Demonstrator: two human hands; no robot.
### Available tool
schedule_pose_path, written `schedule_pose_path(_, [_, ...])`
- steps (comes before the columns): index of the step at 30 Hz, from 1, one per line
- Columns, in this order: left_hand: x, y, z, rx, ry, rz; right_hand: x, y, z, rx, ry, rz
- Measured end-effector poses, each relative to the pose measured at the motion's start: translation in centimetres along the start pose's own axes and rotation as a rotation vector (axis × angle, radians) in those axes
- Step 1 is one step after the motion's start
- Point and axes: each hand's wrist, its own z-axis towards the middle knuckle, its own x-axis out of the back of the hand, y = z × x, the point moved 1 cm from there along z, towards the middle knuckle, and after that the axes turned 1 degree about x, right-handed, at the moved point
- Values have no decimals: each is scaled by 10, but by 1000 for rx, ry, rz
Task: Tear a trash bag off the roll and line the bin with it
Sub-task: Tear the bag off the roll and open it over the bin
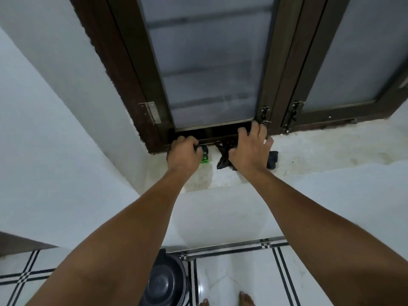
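On the white window sill (309,151) lies a roll of black trash bags with a green label (204,157). My left hand (183,154) is closed over the roll's left part. A loose black trash bag (221,157) spreads to the right of the roll, with another bit of it (272,160) showing beyond my wrist. My right hand (249,149) rests on that black plastic with the fingers spread toward the window frame. Down on the floor stands the dark grey bin (164,281), partly hidden behind my left forearm, with no liner visible inside.
A dark brown window frame (141,89) with frosted panes rises right behind the sill; metal latches (265,113) sit at its lower edge. A white wall corner is on the left. The floor has white tiles with black lines (280,274). My bare toes (246,299) show at the bottom.
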Motion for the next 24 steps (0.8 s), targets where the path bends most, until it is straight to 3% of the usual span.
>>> schedule_pose_path(3, [-16,33,-6,-109,-56,-87,-3,38,-6,-243,-206,-29])
schedule_pose_path(5, [-25,50,-12,-173,-110,-125,-6,60,-10,-316,-278,94])
schedule_pose_path(10, [-42,65,-20,-234,-258,-238,-7,67,-26,-206,-51,505])
schedule_pose_path(14, [-39,69,-31,-120,-334,-504,12,53,-45,-131,52,707])
schedule_pose_path(17, [-28,72,-44,-7,-359,-774,22,49,-61,-126,122,718])
schedule_pose_path(24, [-1,58,-91,56,-487,-982,35,38,-114,-89,120,589])
